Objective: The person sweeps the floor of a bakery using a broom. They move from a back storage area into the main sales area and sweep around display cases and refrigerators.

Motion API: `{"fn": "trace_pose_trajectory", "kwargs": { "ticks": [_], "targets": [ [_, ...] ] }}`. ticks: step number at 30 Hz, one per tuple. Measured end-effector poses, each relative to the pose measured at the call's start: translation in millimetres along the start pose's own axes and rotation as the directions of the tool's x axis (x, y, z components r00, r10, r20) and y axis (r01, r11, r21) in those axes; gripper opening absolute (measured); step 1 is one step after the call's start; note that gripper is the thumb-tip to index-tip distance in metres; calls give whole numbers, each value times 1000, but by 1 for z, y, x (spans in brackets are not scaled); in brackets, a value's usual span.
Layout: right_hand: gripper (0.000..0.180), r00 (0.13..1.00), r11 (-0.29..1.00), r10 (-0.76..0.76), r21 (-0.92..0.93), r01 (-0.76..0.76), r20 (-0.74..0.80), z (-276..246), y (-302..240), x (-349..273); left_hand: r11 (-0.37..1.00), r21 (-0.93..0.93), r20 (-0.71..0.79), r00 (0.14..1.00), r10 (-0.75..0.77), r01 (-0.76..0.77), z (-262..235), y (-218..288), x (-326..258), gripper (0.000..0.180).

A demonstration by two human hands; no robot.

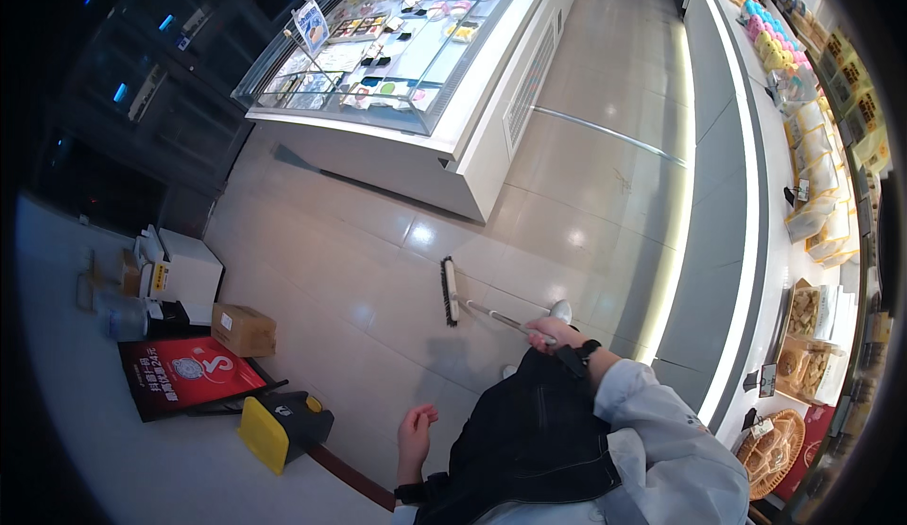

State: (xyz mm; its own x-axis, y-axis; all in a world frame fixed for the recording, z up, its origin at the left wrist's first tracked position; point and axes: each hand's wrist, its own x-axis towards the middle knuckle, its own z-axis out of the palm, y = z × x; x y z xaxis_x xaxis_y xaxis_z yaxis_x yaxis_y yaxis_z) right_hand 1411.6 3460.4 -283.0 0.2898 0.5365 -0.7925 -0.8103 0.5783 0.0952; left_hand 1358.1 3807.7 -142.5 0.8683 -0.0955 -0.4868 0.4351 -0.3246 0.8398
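Observation:
My right hand is closed round the metal handle of a long-handled floor brush. The brush's pale head with dark bristles rests on the tiled floor, ahead of my shoes. Part of the handle's upper end is hidden by the hand. A dark watch sits on my right wrist. My left hand hangs lower, away from the brush. Its fingers are loosely bent, and nothing shows in them. A dark apron covers my front between the two arms.
A glass display case stands ahead. Along the right runs a lit counter with packaged goods and a basket. On the left are a cardboard box, a red sign board and a yellow-and-grey bin.

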Motion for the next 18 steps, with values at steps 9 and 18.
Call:
{"fn": "trace_pose_trajectory", "kwargs": {
  "ticks": [9, 18],
  "targets": [
    [20, 988, 921, -142, 357, 155, -63, -62, -117, 11, 991, -21, -195, 971, -134, 133, 26, 49, 27, 23],
    [22, 925, 838, -191, 437, 328, -329, -210, -166, -184, 997, -59, -134, 989, -56, 49, 117, 158, 137, 23]
  ]
}}
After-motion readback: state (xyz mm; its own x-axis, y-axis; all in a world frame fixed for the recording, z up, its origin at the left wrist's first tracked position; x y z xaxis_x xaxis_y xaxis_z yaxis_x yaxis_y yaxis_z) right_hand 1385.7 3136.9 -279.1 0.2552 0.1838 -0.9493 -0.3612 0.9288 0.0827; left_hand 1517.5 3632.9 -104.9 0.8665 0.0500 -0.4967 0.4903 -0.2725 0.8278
